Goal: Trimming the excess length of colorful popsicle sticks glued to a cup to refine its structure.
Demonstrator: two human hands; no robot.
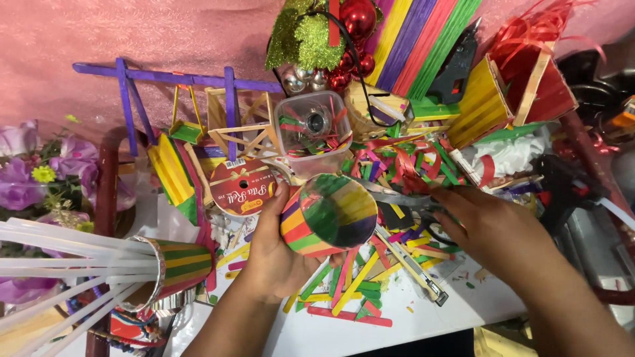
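Observation:
My left hand point(274, 248) grips a round cup point(329, 215) built from coloured craft sticks, tilted so its open mouth faces me. My right hand point(486, 228) rests on a pair of grey scissors point(397, 197) lying on the pile of coloured sticks just right of the cup, fingers around the dark handles. Loose coloured craft sticks point(350, 281) are scattered on the white table below the cup.
A red ribbon spool point(243, 187) lies left of the cup, a clear plastic box point(313, 129) behind it. A stick holder with white glue rods point(165, 268) lies at the left. A purple stick frame point(178, 79), stick boxes point(486, 102), a black glue gun point(456, 63) and ornaments stand behind.

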